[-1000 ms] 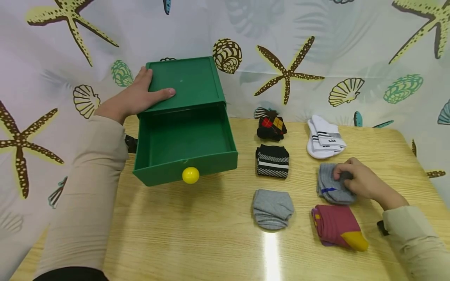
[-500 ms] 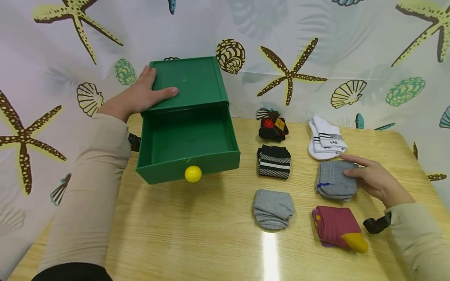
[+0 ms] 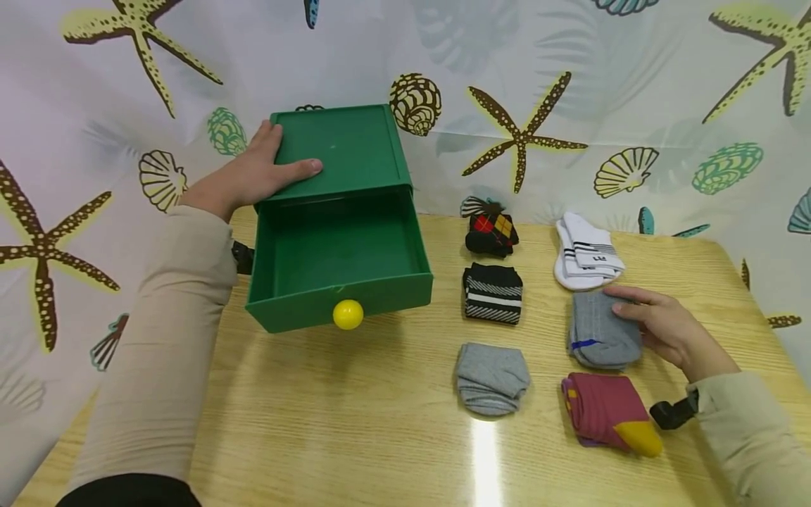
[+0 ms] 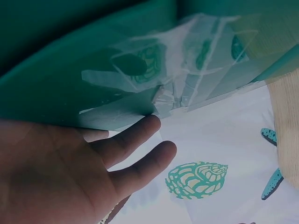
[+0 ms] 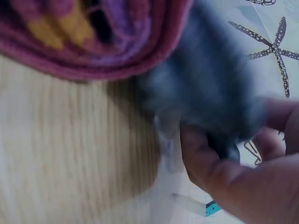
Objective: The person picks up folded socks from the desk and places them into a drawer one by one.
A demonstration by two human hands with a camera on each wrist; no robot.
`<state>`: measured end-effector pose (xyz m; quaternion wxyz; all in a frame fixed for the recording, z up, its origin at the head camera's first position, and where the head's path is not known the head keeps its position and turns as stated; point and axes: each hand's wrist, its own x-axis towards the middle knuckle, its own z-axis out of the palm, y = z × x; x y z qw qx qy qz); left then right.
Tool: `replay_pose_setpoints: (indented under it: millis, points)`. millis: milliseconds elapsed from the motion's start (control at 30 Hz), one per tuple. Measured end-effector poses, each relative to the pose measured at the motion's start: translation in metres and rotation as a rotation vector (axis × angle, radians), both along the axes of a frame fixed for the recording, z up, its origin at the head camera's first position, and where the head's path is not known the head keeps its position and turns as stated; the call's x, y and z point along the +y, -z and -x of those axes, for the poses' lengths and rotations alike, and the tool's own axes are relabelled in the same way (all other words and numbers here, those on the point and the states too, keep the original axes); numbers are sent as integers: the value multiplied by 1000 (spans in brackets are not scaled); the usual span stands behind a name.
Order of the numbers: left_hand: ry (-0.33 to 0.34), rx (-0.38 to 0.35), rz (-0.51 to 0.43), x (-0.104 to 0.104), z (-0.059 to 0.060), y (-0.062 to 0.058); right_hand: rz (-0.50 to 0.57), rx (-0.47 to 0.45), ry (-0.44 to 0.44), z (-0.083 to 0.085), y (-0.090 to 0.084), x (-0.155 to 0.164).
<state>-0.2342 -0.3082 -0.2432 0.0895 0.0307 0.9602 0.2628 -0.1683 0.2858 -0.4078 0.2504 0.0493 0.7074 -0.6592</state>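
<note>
- Grey sock [image 3: 598, 331]: folded bundle with a small blue mark on its near-left edge, lying flat on the table; pinched at its right side by the right hand [image 3: 665, 327].
- Green drawer box [image 3: 338, 151]: upright, drawer pulled open, yellow knob in front; left hand [image 3: 250, 176] rests flat on its top.

Bright even overhead light, white glare streak on table [image 3: 484, 451], soft shadows, blurred wrist views

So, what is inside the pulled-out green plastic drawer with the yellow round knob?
Only the bare green floor of the green plastic drawer shows; no sock lies in it. Its front wall hides the nearest strip of floor, behind the yellow round knob.
</note>
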Motion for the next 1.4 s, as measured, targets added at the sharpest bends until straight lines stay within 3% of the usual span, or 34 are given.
replay_pose_setpoints:
  millis: [133, 300, 533, 633, 933, 1133, 1400]
  points:
    - [-1, 1, 2, -2, 0, 0, -49, 14, -78, 0, 0, -6]
    - [4, 9, -4, -1, 1, -1, -173, 108, -80, -3, -2, -12]
    - [10, 23, -10, 1, -1, -3, -218, 247, -102, -13, -23, -28]
    - [11, 22, -13, 1, -1, -3, -157, 313, -90, -18, -41, -38]
    - [3, 13, -23, 1, -2, -3, 216, 473, -138, -21, -94, -94]
    - [1, -2, -19, 0, -3, -2, 347, 479, -231, -23, -127, -144]
    - [-1, -7, -21, 0, -5, -2, 462, 453, -319, -19, -155, -202]
